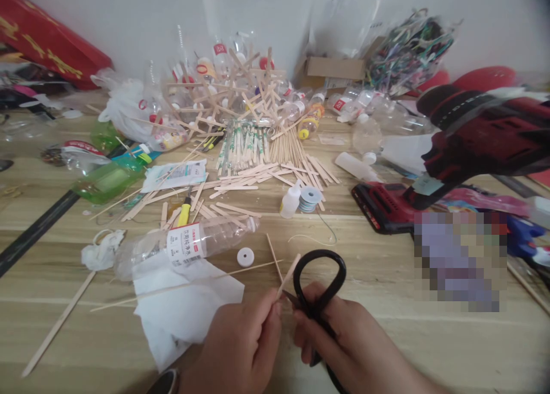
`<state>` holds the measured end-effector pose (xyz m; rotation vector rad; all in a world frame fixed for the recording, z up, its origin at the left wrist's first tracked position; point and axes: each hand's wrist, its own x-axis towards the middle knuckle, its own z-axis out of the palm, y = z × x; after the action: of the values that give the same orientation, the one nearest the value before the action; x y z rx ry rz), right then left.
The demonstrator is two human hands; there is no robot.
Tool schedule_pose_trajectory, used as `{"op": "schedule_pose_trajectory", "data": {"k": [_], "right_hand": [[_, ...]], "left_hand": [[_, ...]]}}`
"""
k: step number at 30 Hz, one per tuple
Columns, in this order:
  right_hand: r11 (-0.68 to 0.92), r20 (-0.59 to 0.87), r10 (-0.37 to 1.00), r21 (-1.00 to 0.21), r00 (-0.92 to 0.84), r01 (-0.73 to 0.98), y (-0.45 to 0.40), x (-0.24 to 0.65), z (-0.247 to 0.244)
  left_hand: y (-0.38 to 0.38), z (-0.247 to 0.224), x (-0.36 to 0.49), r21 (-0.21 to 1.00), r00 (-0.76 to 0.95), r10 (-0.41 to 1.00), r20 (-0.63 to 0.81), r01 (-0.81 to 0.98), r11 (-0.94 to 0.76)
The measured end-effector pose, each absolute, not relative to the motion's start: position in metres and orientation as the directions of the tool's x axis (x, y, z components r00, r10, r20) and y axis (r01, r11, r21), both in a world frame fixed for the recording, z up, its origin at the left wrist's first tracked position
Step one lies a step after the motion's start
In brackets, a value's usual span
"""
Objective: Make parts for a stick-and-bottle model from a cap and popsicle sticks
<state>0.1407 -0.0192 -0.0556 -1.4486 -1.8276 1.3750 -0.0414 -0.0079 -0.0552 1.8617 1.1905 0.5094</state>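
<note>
My left hand (247, 334) pinches a flat wooden craft stick (289, 275), whose upper end sticks out past the fingertips. My right hand (339, 331) is wrapped round a pair of black-handled scissors (320, 262); one big loop rises above the knuckles. The short blade tip touches or nearly touches the stick beside my left fingertips. Just beyond my hands a thin wooden stick (274, 256) lies on the table. Left of it are a white bottle cap (245, 257) with a hole and a bamboo skewer (206, 279) across white paper (193, 308).
A clear plastic bottle (215, 236) lies left of centre, near a yellow-handled tool (184, 211). Behind are a glue bottle (290, 200), a wire spool (310, 198) and piled craft sticks (244, 179). A red cordless power tool (476, 142) stands right; a green bottle (109, 179) lies left.
</note>
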Motion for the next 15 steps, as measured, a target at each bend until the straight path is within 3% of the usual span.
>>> {"op": "schedule_pose_trajectory", "data": {"k": [2,5,9,12,15], "right_hand": [[-0.070,-0.246,0.901,-0.895,-0.357,0.440,-0.018,0.140,-0.054],[-0.164,-0.289,0.896,-0.921,-0.338,0.354,-0.016,0.140,-0.049],[-0.254,-0.342,0.877,-0.926,-0.337,0.279,-0.014,0.141,-0.044],[-0.241,-0.325,0.888,-0.931,-0.326,0.272,-0.015,0.142,-0.045],[-0.217,-0.297,0.898,-0.941,-0.325,0.259,-0.017,0.141,-0.049]], "left_hand": [[-0.005,-0.050,-0.042,0.859,0.467,0.875,-0.128,0.493,-0.137],[0.001,-0.043,-0.045,0.936,0.540,0.791,-0.287,0.334,0.112],[0.009,-0.045,-0.048,0.910,0.669,0.643,-0.373,0.127,0.395],[0.010,-0.048,-0.048,0.902,0.686,0.623,-0.376,0.118,0.415],[0.009,-0.047,-0.047,0.942,0.666,0.670,-0.327,0.174,0.287]]}}
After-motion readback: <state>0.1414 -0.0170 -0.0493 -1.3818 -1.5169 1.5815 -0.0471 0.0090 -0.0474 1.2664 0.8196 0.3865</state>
